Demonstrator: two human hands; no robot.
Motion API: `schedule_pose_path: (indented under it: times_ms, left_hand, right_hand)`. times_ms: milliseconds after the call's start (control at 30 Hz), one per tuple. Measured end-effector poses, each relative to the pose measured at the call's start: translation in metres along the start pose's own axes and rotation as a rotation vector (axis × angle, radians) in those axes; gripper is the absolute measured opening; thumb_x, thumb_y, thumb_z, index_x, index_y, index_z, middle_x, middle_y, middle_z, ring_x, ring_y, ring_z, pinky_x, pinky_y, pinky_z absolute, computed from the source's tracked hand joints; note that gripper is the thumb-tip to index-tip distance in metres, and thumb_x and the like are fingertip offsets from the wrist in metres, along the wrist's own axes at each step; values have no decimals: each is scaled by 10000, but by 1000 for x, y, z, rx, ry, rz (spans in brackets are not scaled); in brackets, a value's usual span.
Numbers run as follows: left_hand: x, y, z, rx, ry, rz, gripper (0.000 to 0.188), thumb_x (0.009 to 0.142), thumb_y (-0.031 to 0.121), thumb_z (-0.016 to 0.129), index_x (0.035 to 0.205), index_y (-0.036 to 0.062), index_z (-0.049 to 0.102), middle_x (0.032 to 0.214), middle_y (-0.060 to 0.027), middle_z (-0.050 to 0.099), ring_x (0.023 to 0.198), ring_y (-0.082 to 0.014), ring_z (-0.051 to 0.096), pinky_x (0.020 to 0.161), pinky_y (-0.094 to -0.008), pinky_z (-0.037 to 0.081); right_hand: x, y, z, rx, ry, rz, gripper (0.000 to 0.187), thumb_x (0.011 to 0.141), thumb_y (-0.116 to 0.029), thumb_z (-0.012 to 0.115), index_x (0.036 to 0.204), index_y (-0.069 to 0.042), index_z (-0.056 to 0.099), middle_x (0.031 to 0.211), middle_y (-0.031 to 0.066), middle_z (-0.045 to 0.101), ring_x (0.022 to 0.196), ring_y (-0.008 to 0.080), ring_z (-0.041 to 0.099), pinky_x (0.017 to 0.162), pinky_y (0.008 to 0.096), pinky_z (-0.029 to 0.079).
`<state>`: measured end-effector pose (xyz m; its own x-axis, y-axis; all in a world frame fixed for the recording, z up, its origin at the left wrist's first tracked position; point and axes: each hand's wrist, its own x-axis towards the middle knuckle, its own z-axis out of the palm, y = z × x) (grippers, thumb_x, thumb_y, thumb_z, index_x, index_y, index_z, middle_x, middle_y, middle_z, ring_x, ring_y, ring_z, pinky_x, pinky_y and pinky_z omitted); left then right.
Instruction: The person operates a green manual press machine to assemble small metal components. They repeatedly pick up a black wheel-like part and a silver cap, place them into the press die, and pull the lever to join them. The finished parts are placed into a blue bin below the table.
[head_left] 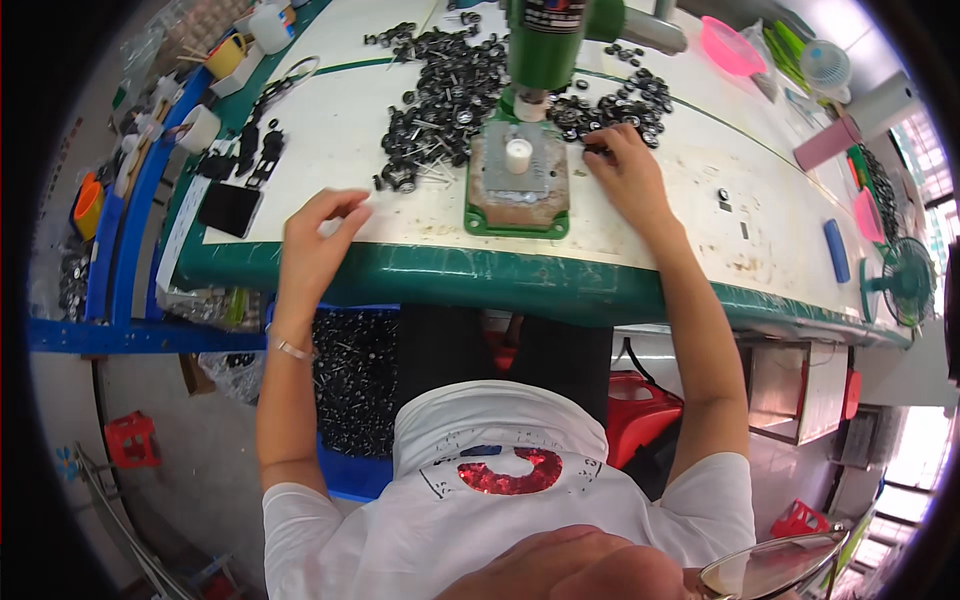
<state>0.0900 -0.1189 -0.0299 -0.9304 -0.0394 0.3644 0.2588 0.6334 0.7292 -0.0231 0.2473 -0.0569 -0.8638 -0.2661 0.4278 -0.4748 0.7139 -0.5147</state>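
Observation:
A green bench press (pixel 548 45) stands in front of me; its metal base plate (pixel 495 175) carries a short white cylinder (pixel 518 155). On the left, my left hand (pixel 322 225) hovers by the table's front edge, thumb and fingertips drawn together; whatever they may hold is too small to make out. My right hand (pixel 628 172) is right of the base, fingers curled onto a small black part (pixel 597 151) beside a heap of black round parts (pixel 640 105). Left of the press spreads a larger heap of black parts with metal pins (pixel 450 85).
A black phone (pixel 230 209) and black strips (pixel 262 155) lie at the left. Pink basket (pixel 730 46), blue bar-shaped object (pixel 836 250) and green fan (pixel 905 282) are on the right. Below the table, a blue bin (pixel 345 480) holds many black parts.

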Motion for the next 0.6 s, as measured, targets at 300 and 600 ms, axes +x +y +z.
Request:
schedule_pose_path:
  times_ms: [300, 600]
  left_hand:
    - [46, -4, 54, 17, -73, -92, 172, 785, 138, 737, 911, 22, 722, 770, -4, 587, 700, -90, 542, 637, -231, 417]
    - [86, 1, 58, -817, 101, -377, 165, 868, 183, 656, 919, 28, 683, 901, -37, 664, 773, -103, 605, 661, -199, 434]
  right_hand:
    - [-4, 1, -2, 44, -1, 39, 243, 839, -112, 633, 1077, -76, 666, 993, 86, 544, 780, 220, 570, 707, 331, 476]
    - [-1, 9, -11, 147, -46, 21, 202, 845, -49, 622, 1040, -42, 673, 1044, 61, 560, 740, 145, 539, 684, 264, 455]
